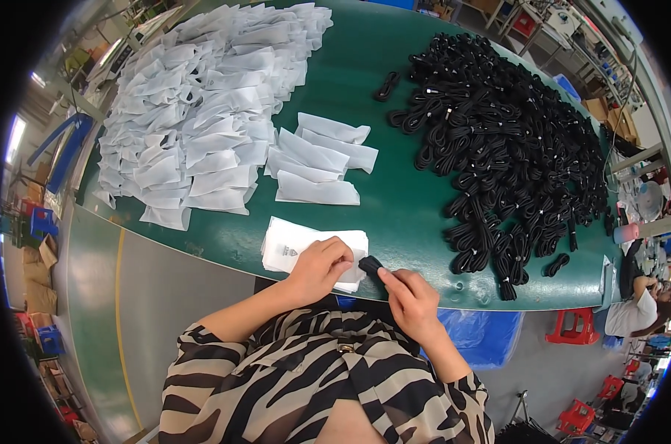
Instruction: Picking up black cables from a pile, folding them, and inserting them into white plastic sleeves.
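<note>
At the near edge of the green bench (pixel 394 214), the left hand (pixel 319 268) pinches the top pouch of a small white stack (pixel 291 248), fingers closed on it. The right hand (pixel 409 296) grips a black cable bundle (pixel 370 265) at the pouch's mouth. A heap of cables (pixel 513 148) lies toward the right edge.

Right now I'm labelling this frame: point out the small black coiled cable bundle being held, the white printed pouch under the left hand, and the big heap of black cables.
black coiled cable bundle (pixel 370 264), head view, exposed end.
white printed pouch (pixel 287 248), head view, left part.
heap of black cables (pixel 509 148), head view, middle.
</note>
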{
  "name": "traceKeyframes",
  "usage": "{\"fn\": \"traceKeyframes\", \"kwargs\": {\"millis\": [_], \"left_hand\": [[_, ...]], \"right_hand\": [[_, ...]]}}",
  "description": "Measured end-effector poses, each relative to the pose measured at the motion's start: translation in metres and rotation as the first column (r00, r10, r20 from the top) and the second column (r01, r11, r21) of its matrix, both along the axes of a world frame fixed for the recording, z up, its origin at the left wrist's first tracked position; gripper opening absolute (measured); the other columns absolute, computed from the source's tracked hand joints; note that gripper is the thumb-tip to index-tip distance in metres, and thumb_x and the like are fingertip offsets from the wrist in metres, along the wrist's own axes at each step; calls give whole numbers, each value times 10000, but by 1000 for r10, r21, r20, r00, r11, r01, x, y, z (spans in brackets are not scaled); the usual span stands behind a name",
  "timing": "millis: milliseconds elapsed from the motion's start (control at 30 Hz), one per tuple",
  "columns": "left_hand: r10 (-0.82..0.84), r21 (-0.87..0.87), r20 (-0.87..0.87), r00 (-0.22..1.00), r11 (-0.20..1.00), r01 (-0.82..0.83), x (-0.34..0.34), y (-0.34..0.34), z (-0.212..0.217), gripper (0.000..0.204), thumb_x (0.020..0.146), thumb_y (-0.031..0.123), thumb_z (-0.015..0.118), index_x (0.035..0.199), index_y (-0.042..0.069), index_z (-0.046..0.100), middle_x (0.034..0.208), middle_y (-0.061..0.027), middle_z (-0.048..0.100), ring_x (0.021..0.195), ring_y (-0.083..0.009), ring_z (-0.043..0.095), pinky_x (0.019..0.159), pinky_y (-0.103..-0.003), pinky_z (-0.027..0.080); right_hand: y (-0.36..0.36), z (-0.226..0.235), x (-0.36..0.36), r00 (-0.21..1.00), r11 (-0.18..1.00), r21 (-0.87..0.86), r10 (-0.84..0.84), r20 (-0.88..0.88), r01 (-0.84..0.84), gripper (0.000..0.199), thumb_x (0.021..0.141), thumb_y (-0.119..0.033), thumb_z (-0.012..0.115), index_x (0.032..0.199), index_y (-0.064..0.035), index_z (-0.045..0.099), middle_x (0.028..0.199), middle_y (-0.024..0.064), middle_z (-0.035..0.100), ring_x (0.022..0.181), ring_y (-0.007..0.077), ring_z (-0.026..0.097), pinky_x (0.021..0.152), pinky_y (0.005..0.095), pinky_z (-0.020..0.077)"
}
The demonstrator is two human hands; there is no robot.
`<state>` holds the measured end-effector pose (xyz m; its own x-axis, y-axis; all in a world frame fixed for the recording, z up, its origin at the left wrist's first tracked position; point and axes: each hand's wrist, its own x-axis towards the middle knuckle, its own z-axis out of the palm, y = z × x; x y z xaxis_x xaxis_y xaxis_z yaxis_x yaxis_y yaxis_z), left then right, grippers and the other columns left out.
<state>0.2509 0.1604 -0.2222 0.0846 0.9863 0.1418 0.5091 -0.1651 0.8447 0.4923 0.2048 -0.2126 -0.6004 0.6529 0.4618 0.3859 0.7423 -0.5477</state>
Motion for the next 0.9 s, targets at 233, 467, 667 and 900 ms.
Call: {"fn": "traceKeyframes", "kwargs": {"millis": [233,467,667,900], "left_hand": [[-101,171,27,995,981,95,0,1,5,148,806,-1,680,903,51,580,966,-94,577,885,-303,546,821,-392,445],[-148,313,-111,983,933,176,2,12,21,174,776,10,708,888,56,582,1013,-89,582,959,-309,514,847,-389,431],[-45,242,25,999,970,38,-7,20,40,159,800,32,710,876,53,572,1041,-99,578,984,-305,513,885,-398,427],[-54,120,227,972,992,27,-23,34,50,92,899,92,657,907,59,571,1101,-89,570,1058,-245,524,955,-367,410]], "right_hand": [[10,6,-2,977,959,-192,213,8,-208,309,836,-26,690,1136,-96,706,963,90,647,729,255,625,638,312,509],[1,-11,-13,973,668,-740,-108,-206,-83,335,864,-40,686,1195,-53,636,1090,113,607,918,216,600,782,292,485],[7,10,-38,931,954,-279,2,-366,-112,422,856,27,704,1251,-10,563,1129,167,589,1018,293,591,882,356,489],[41,19,-46,827,928,-105,262,-497,-357,431,817,46,754,1207,-6,579,1215,187,580,970,261,620,757,309,535]]}}
